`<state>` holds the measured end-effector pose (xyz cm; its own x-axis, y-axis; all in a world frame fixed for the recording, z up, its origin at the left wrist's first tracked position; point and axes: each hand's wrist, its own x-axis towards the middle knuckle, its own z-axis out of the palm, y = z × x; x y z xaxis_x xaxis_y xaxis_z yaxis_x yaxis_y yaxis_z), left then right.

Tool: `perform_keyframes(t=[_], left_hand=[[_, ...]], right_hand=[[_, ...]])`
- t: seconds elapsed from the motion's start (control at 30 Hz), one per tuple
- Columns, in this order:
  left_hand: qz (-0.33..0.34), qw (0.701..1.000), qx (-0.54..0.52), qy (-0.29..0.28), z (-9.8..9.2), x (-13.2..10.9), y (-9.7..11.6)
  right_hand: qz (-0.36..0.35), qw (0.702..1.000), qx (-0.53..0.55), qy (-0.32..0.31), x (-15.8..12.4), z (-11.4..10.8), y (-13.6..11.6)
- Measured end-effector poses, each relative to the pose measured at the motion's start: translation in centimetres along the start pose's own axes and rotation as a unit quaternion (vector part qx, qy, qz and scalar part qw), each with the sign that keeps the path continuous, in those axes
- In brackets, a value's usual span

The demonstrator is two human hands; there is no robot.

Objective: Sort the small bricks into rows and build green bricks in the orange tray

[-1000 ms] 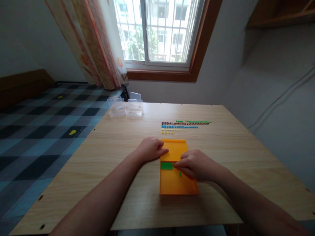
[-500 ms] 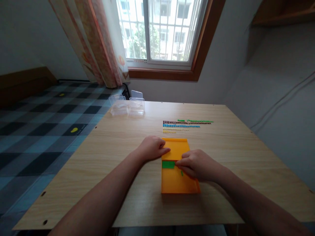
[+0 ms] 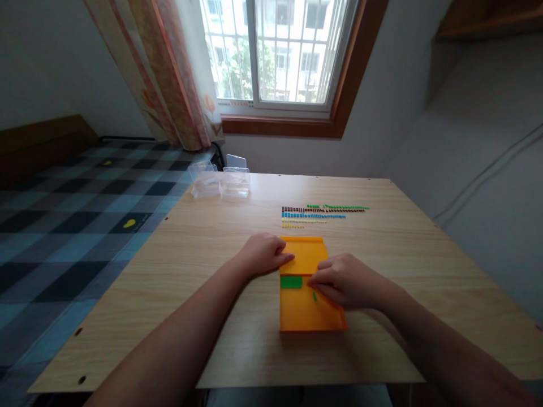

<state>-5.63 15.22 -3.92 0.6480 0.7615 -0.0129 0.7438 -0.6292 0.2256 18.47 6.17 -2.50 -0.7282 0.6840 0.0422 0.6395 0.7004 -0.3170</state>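
Observation:
An orange tray (image 3: 305, 314) lies on the wooden table (image 3: 212, 254) in front of me. A flat green plate (image 3: 291, 282) rests at the tray's left side, and a small green piece (image 3: 314, 296) lies just right of it. My left hand (image 3: 263, 254) rests curled on the tray's far left edge, fingertips on the rim. My right hand (image 3: 343, 280) sits over the tray's right side with fingers pinched together beside the green plate; what they hold, if anything, is too small to see.
Rows of tiny green, brown, blue and yellow pieces (image 3: 318, 213) lie beyond the tray. Clear plastic boxes (image 3: 220, 182) stand at the far left corner. A checkered bed (image 3: 63, 226) lies to the left, and a window and curtain are behind the table.
My right hand has drawn slightly right, away from the green plate, uncovering more of it. The left hand stays on the tray edge. The view shifted slightly.

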Motion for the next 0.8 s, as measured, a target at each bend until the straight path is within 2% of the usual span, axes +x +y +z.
perform_keyframes(t=[0.13,0.3,0.57,0.8], left_hand=[[0.0,1.0,0.0,-0.006,-0.1,0.0,0.0],[0.001,1.0,0.001,-0.002,0.0,-0.1,0.0],[0.003,1.0,0.002,-0.002,-0.1,0.0,0.0],[0.002,1.0,0.005,-0.001,-0.1,-0.1,0.1]], right_hand=[[-0.038,0.998,0.027,-0.035,-0.3,-0.7,0.2],[-0.048,0.996,0.041,-0.056,-0.3,-0.6,0.2],[-0.004,1.0,-0.022,-0.006,0.1,0.2,0.2],[0.005,0.999,-0.034,0.0,0.1,0.1,0.0]])
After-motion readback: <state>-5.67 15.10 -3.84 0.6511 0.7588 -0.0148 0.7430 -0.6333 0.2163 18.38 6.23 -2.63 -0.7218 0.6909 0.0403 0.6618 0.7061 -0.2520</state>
